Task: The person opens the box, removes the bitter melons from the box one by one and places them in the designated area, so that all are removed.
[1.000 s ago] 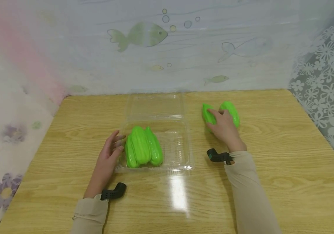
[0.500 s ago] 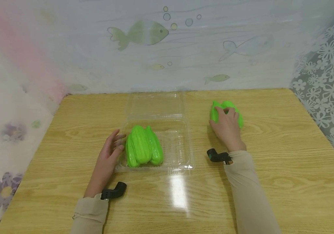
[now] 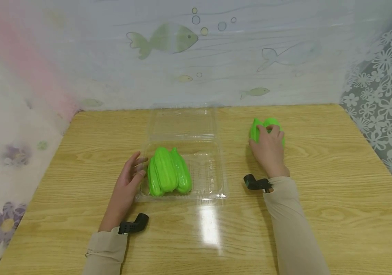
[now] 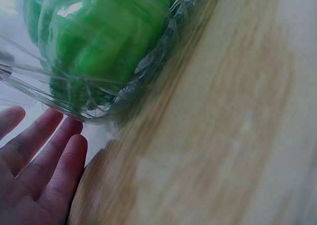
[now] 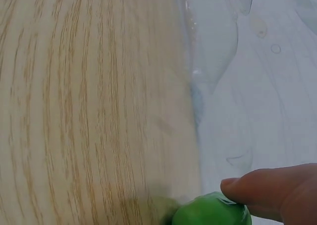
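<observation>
A clear plastic container (image 3: 202,177) holds several green ridged vegetables (image 3: 165,172), bunched on its left side. My left hand (image 3: 128,183) lies beside the container's left wall with its fingers spread; in the left wrist view the fingertips of that hand (image 4: 42,170) are at the container's edge. Toward the back right, my right hand (image 3: 269,151) pinches a pointed green vegetable (image 3: 254,130). A second green vegetable (image 3: 272,122) lies right against it, partly hidden under the fingers. The right wrist view shows a digit touching a green rounded end (image 5: 213,213).
The container's clear lid (image 3: 182,122) lies folded back toward the wall. A wooden table (image 3: 326,172) carries everything. Walls with fish and flower patterns stand behind it and at both sides. Each wrist wears a black camera mount.
My right hand has moved rightward with the pointed vegetable, closing the gap to the other one, which shifted slightly. The left hand and container stay where they were.
</observation>
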Available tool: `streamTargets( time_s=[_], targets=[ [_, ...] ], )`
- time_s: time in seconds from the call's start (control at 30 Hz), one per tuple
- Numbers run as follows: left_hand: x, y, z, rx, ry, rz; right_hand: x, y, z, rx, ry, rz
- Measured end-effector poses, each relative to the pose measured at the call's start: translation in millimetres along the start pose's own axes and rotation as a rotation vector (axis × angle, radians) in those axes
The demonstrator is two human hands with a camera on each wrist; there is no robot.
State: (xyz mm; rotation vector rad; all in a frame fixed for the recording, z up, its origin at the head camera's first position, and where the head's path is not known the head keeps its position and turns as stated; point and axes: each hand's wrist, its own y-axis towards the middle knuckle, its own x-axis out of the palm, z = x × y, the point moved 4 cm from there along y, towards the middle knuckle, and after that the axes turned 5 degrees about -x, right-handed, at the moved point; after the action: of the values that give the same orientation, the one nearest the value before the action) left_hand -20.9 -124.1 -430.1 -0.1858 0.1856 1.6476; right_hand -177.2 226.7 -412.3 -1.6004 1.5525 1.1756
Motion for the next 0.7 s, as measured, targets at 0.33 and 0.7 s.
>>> streamTargets(
  time_s=[0.33, 0.7],
  targets=[
    [0.2, 1.0, 1.5, 0.000, 0.011, -0.001, -4.5, 0.1, -1.6, -0.001, 0.041, 0.025],
    [0.2, -0.1, 0.7, -0.008, 0.006, 0.002, -22.3, 0.0, -8.3, -0.044, 0.170, 0.162]
  ],
)
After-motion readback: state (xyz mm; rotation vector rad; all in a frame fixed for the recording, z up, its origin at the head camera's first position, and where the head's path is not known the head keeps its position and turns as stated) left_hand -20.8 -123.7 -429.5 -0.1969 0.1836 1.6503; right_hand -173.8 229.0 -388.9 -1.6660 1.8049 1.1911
